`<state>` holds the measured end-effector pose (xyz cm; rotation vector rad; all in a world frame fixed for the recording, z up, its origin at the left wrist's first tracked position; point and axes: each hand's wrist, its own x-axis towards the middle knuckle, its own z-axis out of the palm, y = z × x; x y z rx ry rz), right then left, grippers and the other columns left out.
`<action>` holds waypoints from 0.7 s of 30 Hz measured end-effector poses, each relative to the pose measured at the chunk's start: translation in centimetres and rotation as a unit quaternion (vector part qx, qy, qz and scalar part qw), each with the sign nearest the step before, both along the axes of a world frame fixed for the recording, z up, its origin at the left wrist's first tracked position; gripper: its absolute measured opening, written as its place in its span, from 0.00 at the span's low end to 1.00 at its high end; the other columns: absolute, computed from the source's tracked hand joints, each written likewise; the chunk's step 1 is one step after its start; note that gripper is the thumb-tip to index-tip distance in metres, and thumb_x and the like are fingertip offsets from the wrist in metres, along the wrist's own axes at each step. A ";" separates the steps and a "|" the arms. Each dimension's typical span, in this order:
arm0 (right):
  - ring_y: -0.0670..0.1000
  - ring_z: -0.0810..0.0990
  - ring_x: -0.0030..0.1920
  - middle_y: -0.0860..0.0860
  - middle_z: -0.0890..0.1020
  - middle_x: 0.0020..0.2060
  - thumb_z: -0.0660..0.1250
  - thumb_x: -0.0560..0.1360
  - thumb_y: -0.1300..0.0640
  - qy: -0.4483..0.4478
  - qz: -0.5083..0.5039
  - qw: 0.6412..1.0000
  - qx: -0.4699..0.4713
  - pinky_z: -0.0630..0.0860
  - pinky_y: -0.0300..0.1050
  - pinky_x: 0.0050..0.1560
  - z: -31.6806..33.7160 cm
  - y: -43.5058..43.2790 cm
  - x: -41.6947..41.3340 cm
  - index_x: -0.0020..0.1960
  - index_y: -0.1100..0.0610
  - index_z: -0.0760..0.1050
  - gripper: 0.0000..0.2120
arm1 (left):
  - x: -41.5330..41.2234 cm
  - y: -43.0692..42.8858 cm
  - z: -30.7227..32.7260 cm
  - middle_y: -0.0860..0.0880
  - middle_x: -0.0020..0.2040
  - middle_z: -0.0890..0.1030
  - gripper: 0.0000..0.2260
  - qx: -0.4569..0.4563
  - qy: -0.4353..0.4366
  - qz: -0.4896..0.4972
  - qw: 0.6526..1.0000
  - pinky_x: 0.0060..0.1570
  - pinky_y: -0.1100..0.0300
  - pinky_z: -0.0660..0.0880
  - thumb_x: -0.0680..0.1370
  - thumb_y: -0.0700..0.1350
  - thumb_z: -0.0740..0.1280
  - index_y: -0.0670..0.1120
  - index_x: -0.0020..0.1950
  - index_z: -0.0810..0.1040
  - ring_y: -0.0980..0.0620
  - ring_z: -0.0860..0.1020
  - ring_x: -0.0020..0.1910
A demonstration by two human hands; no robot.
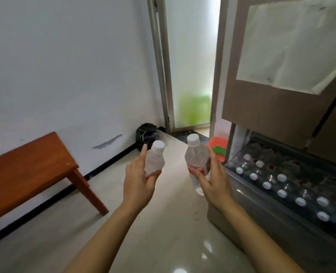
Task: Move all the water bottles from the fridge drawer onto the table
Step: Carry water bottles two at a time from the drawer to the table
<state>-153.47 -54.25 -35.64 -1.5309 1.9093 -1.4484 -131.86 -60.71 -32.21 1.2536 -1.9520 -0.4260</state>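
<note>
Head view: left hand [139, 182] grips one water bottle [155, 161] low on its body, index finger straight along the side. Right hand [214, 180] grips a second bottle [195, 158] round the label. Both bottles are upright over the floor [163, 223], between the counter [25, 170] at left and the open fridge drawer [261, 215] at right, where many capped bottles [281, 177] are left. Risks: the left grip looks thin, so slick plastic could slip mid-swing. Set near the counter edge, a bottle may tip and roll off.
</note>
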 end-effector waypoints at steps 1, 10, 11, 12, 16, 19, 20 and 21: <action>0.51 0.66 0.73 0.46 0.66 0.75 0.66 0.79 0.41 0.012 0.034 0.999 -0.006 0.66 0.59 0.71 0.3 -1.0 2.9 0.77 0.32 0.45 0.37 | 3.1 -0.1 0.2 0.46 0.64 0.73 0.38 0.000 0.006 0.029 1.000 0.58 0.52 0.69 0.76 0.48 0.72 0.56 0.79 0.53 0.46 0.70 0.62; 0.47 0.70 0.68 0.46 0.69 0.72 0.64 0.80 0.42 0.037 0.245 0.969 -0.004 0.68 0.43 0.63 1.0 -10.3 34.3 0.77 0.33 0.43 0.36 | 34.0 -1.0 0.1 0.51 0.67 0.70 0.40 -0.004 0.060 0.224 0.973 0.63 0.50 0.69 0.77 0.50 0.71 0.68 0.76 0.45 0.50 0.67 0.66; 0.46 0.69 0.69 0.45 0.69 0.73 0.64 0.80 0.42 0.041 0.264 0.964 -0.004 0.68 0.42 0.64 1.1 -11.3 37.7 0.77 0.33 0.43 0.36 | 37.2 -1.1 0.2 0.52 0.67 0.70 0.40 -0.005 0.065 0.236 0.969 0.62 0.52 0.68 0.77 0.49 0.71 0.66 0.76 0.47 0.52 0.66 0.66; 0.45 0.69 0.69 0.44 0.68 0.73 0.64 0.80 0.42 0.045 0.283 0.958 -0.005 0.67 0.42 0.65 1.2 -12.2 40.9 0.77 0.33 0.43 0.36 | 40.3 -1.1 0.3 0.52 0.67 0.69 0.39 -0.004 0.070 0.248 0.966 0.62 0.53 0.67 0.77 0.50 0.71 0.65 0.77 0.48 0.52 0.66 0.66; 0.39 0.67 0.68 0.41 0.67 0.74 0.64 0.80 0.42 0.044 0.350 0.936 -0.007 0.69 0.45 0.67 1.7 -15.1 51.4 0.76 0.30 0.41 0.37 | 50.5 -1.9 0.6 0.52 0.70 0.69 0.36 0.005 0.084 0.304 0.949 0.64 0.48 0.69 0.76 0.50 0.72 0.62 0.77 0.55 0.51 0.65 0.69; 0.38 0.67 0.70 0.32 0.64 0.72 0.64 0.79 0.40 0.038 0.379 0.925 -0.002 0.69 0.45 0.68 1.3 -18.1 57.3 0.79 0.34 0.43 0.38 | 56.3 -3.5 0.4 0.52 0.72 0.69 0.35 0.009 0.096 0.330 0.939 0.65 0.50 0.69 0.75 0.49 0.72 0.58 0.78 0.57 0.51 0.66 0.69; 0.35 0.66 0.68 0.28 0.63 0.69 0.64 0.79 0.40 0.040 0.386 0.922 -0.002 0.68 0.43 0.67 1.1 -19.3 59.0 0.78 0.33 0.42 0.38 | 58.0 -4.2 0.2 0.52 0.72 0.69 0.35 0.008 0.099 0.336 0.936 0.64 0.51 0.68 0.75 0.49 0.72 0.58 0.78 0.58 0.51 0.66 0.69; 0.33 0.64 0.67 0.25 0.61 0.67 0.64 0.78 0.40 0.040 0.393 0.919 -0.006 0.67 0.41 0.66 0.9 -20.4 60.6 0.77 0.32 0.42 0.38 | 59.6 -5.1 -0.1 0.52 0.72 0.69 0.35 0.007 0.101 0.342 0.934 0.65 0.51 0.69 0.75 0.50 0.72 0.57 0.78 0.58 0.51 0.67 0.69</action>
